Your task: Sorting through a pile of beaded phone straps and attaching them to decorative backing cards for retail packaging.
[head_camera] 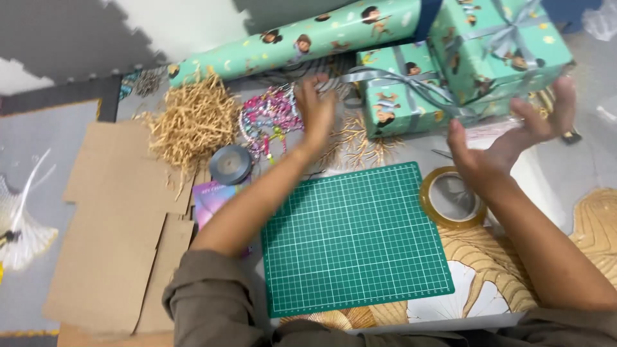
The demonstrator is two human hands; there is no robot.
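Green and gridded, a cutting mat (353, 241) lies in the near middle of the bench (514, 283), between the person's two forearms. The left hand (316, 110) reaches far over the mat toward a heap of pink and white beads (270, 119); it is blurred, its fingers look spread, and its grip is released, holding nothing, just beside the beads. The right hand (514, 132) is raised at the right with fingers open, its grip also released, right under the near edge of a large wrapped gift box (498, 45) in teal patterned paper tied with a grey ribbon; whether the fingers touch the box cannot be told. A smaller wrapped box (395, 90) in the same paper sits just left of it, also with grey ribbon. A roll of the same wrapping paper (289, 42) lies across the far side. A roll of clear tape (452, 199) sits just right of the mat, below the right wrist. Left of the beads lies a pile of tan shredded paper (189, 122), and near it a spool of grey ribbon (230, 164). Flat cardboard (116, 225) covers the left side.
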